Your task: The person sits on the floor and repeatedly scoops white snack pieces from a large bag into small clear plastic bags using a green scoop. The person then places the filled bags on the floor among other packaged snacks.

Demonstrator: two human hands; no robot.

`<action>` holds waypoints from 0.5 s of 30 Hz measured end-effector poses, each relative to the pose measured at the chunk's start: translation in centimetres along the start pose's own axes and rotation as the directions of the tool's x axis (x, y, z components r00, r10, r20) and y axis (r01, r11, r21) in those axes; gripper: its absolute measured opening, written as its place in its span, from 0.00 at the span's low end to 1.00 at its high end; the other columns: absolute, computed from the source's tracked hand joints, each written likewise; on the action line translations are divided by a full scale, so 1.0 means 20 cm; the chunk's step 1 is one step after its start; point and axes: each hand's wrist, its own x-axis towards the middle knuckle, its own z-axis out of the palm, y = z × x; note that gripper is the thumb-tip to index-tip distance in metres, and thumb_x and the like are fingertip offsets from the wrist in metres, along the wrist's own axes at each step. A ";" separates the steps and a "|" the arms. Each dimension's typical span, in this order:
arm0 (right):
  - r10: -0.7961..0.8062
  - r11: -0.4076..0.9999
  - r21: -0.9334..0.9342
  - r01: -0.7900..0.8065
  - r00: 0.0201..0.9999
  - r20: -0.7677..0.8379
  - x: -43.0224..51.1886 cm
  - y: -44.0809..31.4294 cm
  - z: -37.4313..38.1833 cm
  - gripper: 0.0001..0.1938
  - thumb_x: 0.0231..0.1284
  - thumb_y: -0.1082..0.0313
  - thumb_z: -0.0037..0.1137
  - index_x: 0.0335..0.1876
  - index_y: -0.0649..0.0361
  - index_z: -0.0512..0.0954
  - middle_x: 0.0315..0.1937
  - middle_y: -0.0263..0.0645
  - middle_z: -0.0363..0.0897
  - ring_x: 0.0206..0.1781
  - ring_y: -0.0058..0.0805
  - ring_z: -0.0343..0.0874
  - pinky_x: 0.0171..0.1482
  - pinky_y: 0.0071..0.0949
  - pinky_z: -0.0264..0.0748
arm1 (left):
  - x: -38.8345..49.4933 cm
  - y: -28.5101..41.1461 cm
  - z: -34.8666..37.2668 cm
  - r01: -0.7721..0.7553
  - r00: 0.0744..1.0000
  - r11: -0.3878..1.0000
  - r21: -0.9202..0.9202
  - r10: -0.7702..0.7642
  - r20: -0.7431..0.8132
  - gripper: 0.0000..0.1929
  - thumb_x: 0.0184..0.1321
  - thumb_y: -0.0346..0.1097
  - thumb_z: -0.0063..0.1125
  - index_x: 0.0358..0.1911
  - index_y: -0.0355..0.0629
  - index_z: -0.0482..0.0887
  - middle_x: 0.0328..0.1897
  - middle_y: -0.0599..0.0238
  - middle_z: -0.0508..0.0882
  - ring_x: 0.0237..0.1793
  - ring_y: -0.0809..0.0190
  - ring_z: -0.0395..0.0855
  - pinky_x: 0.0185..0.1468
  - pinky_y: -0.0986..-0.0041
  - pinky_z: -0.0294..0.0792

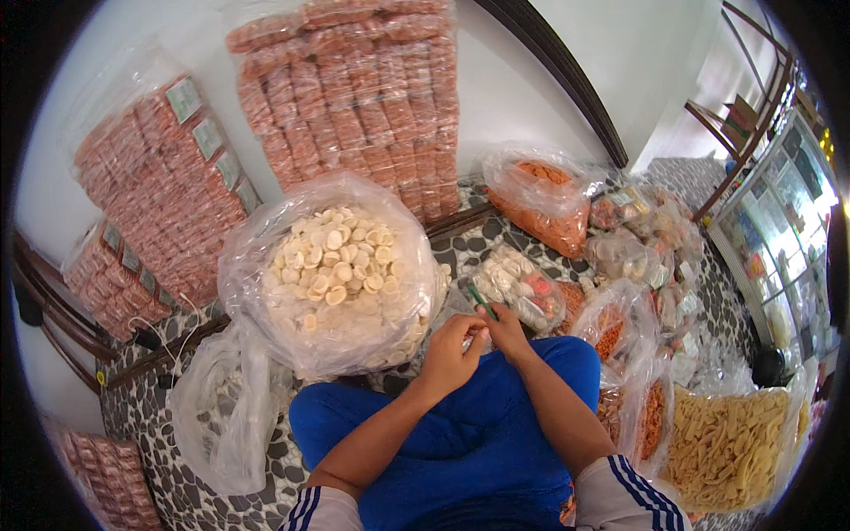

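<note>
My right hand is closed on a thin green stick-like item, whose exact kind I cannot tell. Beside it, my left hand has its fingers bent towards the right hand, close to or touching it; whether it pinches something small is unclear. Both hands are above my crossed legs. Ahead and to the left stands a large clear plastic bag full of pale, round, cupped crackers. Just beyond my right hand lies a clear bag of white and pinkish pieces.
Tall wrapped stacks of reddish snack packs lean on the wall. An orange snack bag, mixed small bags and a bag of yellowish chips sit to the right. Crumpled clear plastic lies left, near a white cable. A glass case stands far right.
</note>
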 end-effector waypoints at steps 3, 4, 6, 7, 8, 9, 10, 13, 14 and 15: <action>0.005 0.986 -0.159 -0.060 0.946 -0.323 0.14 0.05 0.01 0.19 0.72 0.53 0.57 0.41 0.67 0.79 0.29 0.50 0.84 0.31 0.44 0.85 0.36 0.42 0.76 | -0.01 -0.25 0.09 -0.001 1.000 0.983 0.185 -0.001 0.014 0.12 0.70 0.34 0.61 0.52 0.36 0.84 0.52 0.48 0.87 0.53 0.44 0.87 0.57 0.58 0.77; -0.072 0.962 -0.270 -0.041 0.915 -0.396 0.19 0.06 0.00 0.19 0.70 0.54 0.58 0.40 0.67 0.79 0.28 0.51 0.83 0.33 0.47 0.85 0.37 0.44 0.77 | -0.01 -0.33 0.11 0.075 0.995 0.978 0.195 -0.085 0.047 0.16 0.69 0.36 0.61 0.56 0.36 0.84 0.58 0.46 0.86 0.60 0.41 0.83 0.65 0.56 0.72; -0.129 0.911 -0.407 -0.058 0.899 -0.418 0.30 0.07 -0.03 0.17 0.67 0.56 0.59 0.40 0.68 0.80 0.30 0.55 0.84 0.39 0.55 0.85 0.43 0.48 0.78 | -0.02 -0.44 0.15 0.124 0.989 0.970 0.211 -0.138 0.055 0.16 0.67 0.34 0.62 0.55 0.35 0.83 0.57 0.44 0.85 0.60 0.40 0.82 0.66 0.56 0.72; -0.100 0.897 -0.434 -0.082 0.920 -0.379 0.35 0.08 -0.05 0.17 0.66 0.57 0.59 0.40 0.68 0.81 0.34 0.58 0.84 0.42 0.58 0.85 0.47 0.51 0.78 | -0.03 -0.48 0.16 0.177 0.979 0.958 0.225 -0.195 0.060 0.16 0.66 0.33 0.63 0.55 0.35 0.83 0.57 0.44 0.85 0.61 0.40 0.82 0.66 0.56 0.72; -0.092 0.884 -0.460 -0.079 0.936 -0.338 0.38 0.10 -0.06 0.16 0.64 0.59 0.60 0.41 0.69 0.81 0.37 0.60 0.85 0.46 0.62 0.85 0.50 0.53 0.78 | -0.04 -0.51 0.17 0.160 0.982 0.960 0.231 -0.179 0.065 0.16 0.66 0.33 0.63 0.55 0.34 0.83 0.57 0.44 0.85 0.60 0.40 0.82 0.67 0.56 0.72; -0.042 0.851 -0.510 -0.129 0.950 -0.310 0.40 0.13 -0.06 0.15 0.64 0.61 0.59 0.43 0.68 0.82 0.38 0.61 0.85 0.47 0.62 0.85 0.52 0.53 0.79 | -0.05 -0.53 0.17 0.166 0.980 0.956 0.241 -0.187 0.069 0.17 0.66 0.34 0.64 0.55 0.34 0.83 0.57 0.44 0.85 0.60 0.40 0.82 0.67 0.57 0.72; -0.013 0.816 -0.558 -0.152 0.960 -0.281 0.41 0.16 -0.05 0.15 0.63 0.62 0.59 0.45 0.68 0.82 0.40 0.62 0.86 0.49 0.62 0.85 0.53 0.52 0.79 | -0.05 -0.55 0.17 0.170 0.978 0.953 0.252 -0.194 0.072 0.17 0.66 0.34 0.64 0.55 0.34 0.83 0.57 0.44 0.85 0.60 0.40 0.82 0.67 0.57 0.72; 0.096 0.713 -0.653 -0.255 0.958 -0.270 0.40 0.28 -0.01 0.14 0.61 0.67 0.59 0.48 0.65 0.85 0.45 0.57 0.87 0.52 0.58 0.87 0.57 0.49 0.81 | -0.06 -0.58 0.15 0.164 0.981 0.964 0.210 -0.181 0.066 0.17 0.66 0.35 0.64 0.55 0.35 0.84 0.56 0.45 0.86 0.59 0.40 0.83 0.66 0.57 0.72; 0.106 0.693 -0.667 -0.274 0.953 -0.282 0.40 0.31 0.01 0.13 0.61 0.67 0.59 0.47 0.64 0.85 0.46 0.56 0.88 0.52 0.57 0.87 0.57 0.48 0.82 | -0.06 -0.59 0.14 0.181 0.979 0.963 0.199 -0.195 0.056 0.17 0.66 0.35 0.64 0.55 0.35 0.84 0.56 0.45 0.86 0.59 0.41 0.83 0.65 0.58 0.73; 0.117 0.671 -0.680 -0.294 0.948 -0.295 0.40 0.34 0.03 0.12 0.60 0.67 0.60 0.46 0.63 0.86 0.47 0.55 0.88 0.52 0.55 0.88 0.57 0.47 0.82 | -0.06 -0.59 0.14 0.198 0.977 0.962 0.187 -0.210 0.047 0.17 0.66 0.36 0.65 0.54 0.35 0.84 0.56 0.46 0.86 0.58 0.42 0.83 0.65 0.58 0.73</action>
